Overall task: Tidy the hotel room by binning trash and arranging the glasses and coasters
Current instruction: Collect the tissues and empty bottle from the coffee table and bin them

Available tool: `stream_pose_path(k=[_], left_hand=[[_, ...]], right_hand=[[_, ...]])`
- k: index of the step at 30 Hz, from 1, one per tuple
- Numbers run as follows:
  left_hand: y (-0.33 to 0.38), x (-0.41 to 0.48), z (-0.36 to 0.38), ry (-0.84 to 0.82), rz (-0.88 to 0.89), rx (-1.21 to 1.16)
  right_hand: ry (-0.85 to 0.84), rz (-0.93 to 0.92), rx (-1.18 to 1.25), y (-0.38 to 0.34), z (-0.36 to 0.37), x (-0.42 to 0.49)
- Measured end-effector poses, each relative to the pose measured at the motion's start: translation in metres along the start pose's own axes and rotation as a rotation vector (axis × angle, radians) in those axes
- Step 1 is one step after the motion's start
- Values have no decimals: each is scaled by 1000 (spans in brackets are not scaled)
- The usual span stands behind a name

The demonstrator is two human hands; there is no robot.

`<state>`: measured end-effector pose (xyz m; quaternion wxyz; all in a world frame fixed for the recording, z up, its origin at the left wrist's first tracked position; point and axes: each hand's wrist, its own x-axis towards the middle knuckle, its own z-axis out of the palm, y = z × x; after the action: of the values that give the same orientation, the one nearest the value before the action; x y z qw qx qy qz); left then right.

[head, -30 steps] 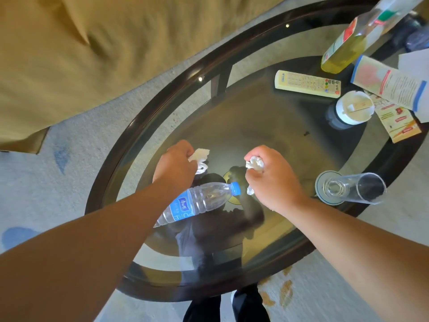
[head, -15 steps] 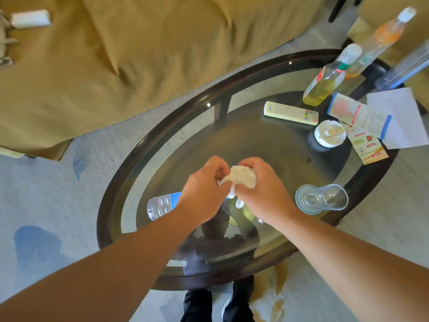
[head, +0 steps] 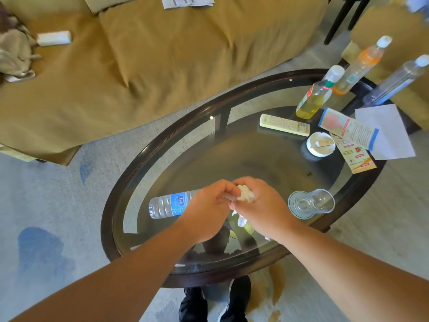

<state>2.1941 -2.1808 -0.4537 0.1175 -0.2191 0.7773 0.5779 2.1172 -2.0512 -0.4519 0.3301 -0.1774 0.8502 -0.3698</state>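
Your left hand (head: 209,212) and right hand (head: 262,210) met above the oval glass table (head: 130,173) with its dark, glossy rim, both curled around a crumpled white paper wad (head: 246,196) pinched between them. A clear, ribbed plastic bottle (head: 169,204) lay on its side beside your left hand. To the right, a clear glass (head: 318,202) lay tipped over on a round coaster (head: 293,206).

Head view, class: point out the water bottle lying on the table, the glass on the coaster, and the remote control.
water bottle (head: 173,204), head view, on its blue label.
glass (head: 321,201), head view, on its clear side wall.
remote control (head: 284,124), head view, on its button face.
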Motion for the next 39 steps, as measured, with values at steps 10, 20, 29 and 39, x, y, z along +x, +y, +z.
stream_pose_path(k=[10, 20, 29, 39], left_hand=[[-53, 5, -28, 167, -102, 519], [-113, 40, -36, 92, -146, 927], [-142, 68, -33, 14, -165, 1088], [-160, 81, -33, -5, -184, 1089]], right_hand=[[55, 65, -103, 20, 0, 0], [56, 112, -102, 33, 19, 20], [44, 161, -76, 46, 41, 42], [65, 195, -63, 45, 46, 55]])
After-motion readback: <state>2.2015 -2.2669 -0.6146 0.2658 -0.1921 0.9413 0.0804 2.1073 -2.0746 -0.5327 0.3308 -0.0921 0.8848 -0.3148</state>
